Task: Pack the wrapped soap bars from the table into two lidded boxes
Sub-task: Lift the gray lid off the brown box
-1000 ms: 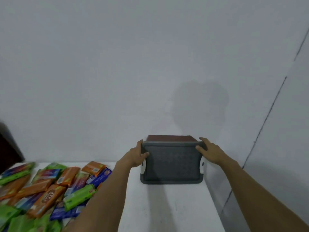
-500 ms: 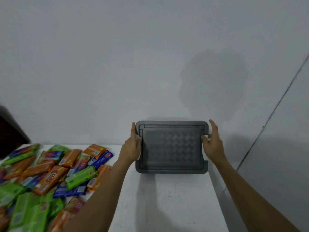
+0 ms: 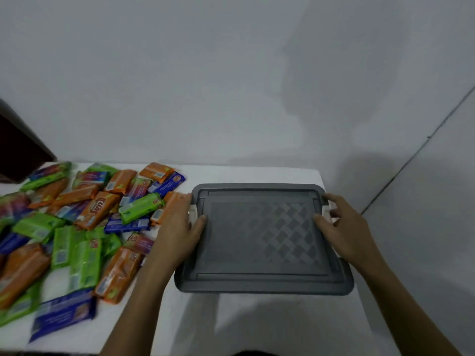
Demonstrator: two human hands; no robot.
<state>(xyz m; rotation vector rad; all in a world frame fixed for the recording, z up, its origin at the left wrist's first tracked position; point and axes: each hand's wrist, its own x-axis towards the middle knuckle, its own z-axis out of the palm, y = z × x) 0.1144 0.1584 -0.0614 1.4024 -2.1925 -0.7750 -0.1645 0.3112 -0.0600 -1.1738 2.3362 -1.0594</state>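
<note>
Both sides of the grey lidded box (image 3: 262, 240), right of centre on the worktop (image 3: 257, 327), are gripped by the left hand (image 3: 177, 229) and right hand (image 3: 345, 227), fingers (image 3: 334, 200) clamped on its edges.

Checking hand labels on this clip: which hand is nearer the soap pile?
Left. The left hand holds the lid at its left edge, right beside the soap pile; the right hand holds the opposite edge, away from the pile.

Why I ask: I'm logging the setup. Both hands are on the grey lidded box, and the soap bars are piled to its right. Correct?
One detail is off. The left hand and right hand are on the grey lidded box, but the soap bars are piled to its left, not its right; the head view shows it.
</note>
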